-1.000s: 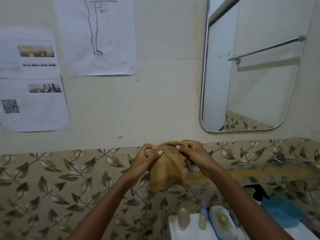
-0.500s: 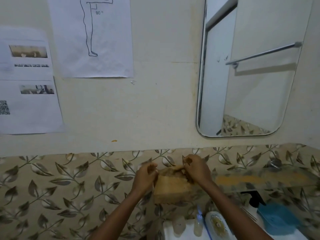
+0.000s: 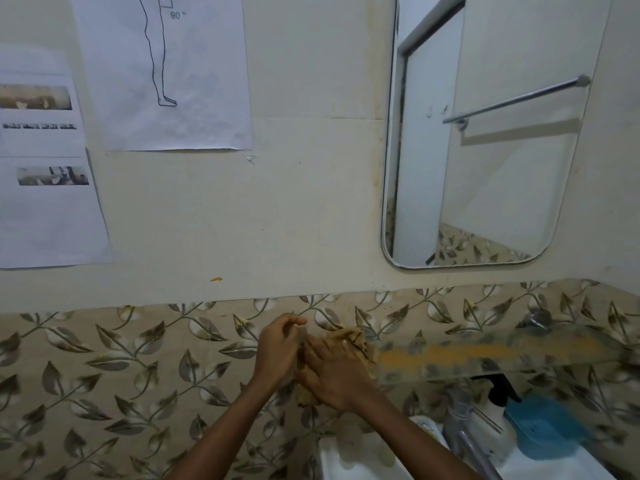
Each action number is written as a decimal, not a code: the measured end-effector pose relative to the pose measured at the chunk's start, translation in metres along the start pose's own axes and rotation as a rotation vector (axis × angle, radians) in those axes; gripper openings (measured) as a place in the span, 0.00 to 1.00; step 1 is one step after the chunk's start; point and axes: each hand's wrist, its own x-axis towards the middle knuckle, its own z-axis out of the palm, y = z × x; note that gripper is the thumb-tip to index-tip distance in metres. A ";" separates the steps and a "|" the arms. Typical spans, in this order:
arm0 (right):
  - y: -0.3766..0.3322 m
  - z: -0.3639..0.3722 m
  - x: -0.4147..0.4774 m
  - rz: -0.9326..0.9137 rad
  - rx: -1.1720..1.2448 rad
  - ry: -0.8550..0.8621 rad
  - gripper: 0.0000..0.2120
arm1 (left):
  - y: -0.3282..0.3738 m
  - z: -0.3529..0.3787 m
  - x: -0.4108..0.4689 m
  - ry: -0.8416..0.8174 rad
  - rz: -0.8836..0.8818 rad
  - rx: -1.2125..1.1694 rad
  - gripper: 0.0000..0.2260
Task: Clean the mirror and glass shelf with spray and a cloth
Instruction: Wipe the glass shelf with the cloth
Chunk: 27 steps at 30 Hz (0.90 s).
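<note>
The mirror (image 3: 485, 140) hangs on the wall at two o'clock, with the glass shelf (image 3: 502, 355) below it at four o'clock. Both hands meet at centre, just left of the shelf's end: the left hand (image 3: 280, 348) beside the right hand (image 3: 332, 372), the cloth (image 3: 353, 339) between them. Posters (image 3: 166, 71) hang at eleven o'clock; a pump bottle (image 3: 498, 400) stands under the shelf.

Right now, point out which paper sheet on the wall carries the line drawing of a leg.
The top-centre sheet, marked "90". The two left sheets, upper and lower, carry small photos instead.
</note>
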 end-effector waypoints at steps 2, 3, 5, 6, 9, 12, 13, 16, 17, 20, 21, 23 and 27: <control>0.004 0.001 -0.001 -0.010 0.002 0.015 0.28 | 0.004 0.002 -0.001 0.004 0.015 -0.004 0.11; 0.006 0.001 -0.002 -0.017 -0.003 0.020 0.27 | 0.005 0.002 -0.001 0.002 0.021 -0.006 0.11; 0.013 0.002 -0.005 -0.023 -0.016 0.024 0.26 | 0.007 0.003 -0.002 -0.015 0.031 -0.002 0.11; 0.017 0.001 -0.007 -0.024 -0.025 0.027 0.26 | 0.007 0.004 -0.002 -0.021 0.031 0.001 0.11; 0.030 -0.001 -0.017 -0.027 -0.056 0.046 0.24 | 0.008 0.007 -0.002 -0.027 0.019 -0.008 0.10; 0.047 -0.004 -0.027 -0.025 -0.090 0.075 0.23 | 0.009 0.011 -0.002 -0.048 0.000 -0.020 0.09; 0.052 -0.004 -0.030 -0.024 -0.099 0.083 0.23 | 0.008 0.012 -0.002 -0.047 -0.009 -0.014 0.09; 0.070 -0.007 -0.038 -0.003 -0.095 0.079 0.23 | 0.006 0.016 -0.002 -0.031 -0.018 0.000 0.10; 0.075 -0.007 -0.041 0.007 -0.091 0.073 0.23 | 0.005 0.017 -0.003 -0.034 -0.022 -0.003 0.10; 0.089 -0.009 -0.046 0.029 -0.089 0.070 0.23 | 0.005 0.023 -0.006 -0.067 -0.036 -0.014 0.11; 0.093 -0.010 -0.048 0.040 -0.088 0.072 0.23 | 0.005 0.025 -0.008 -0.081 -0.034 -0.008 0.11; 0.098 -0.014 -0.050 0.063 -0.099 0.075 0.23 | 0.007 0.031 -0.011 -0.104 -0.004 0.032 0.11; 0.107 -0.019 -0.054 0.115 -0.082 0.075 0.22 | 0.011 0.046 -0.016 -0.092 0.173 0.435 0.09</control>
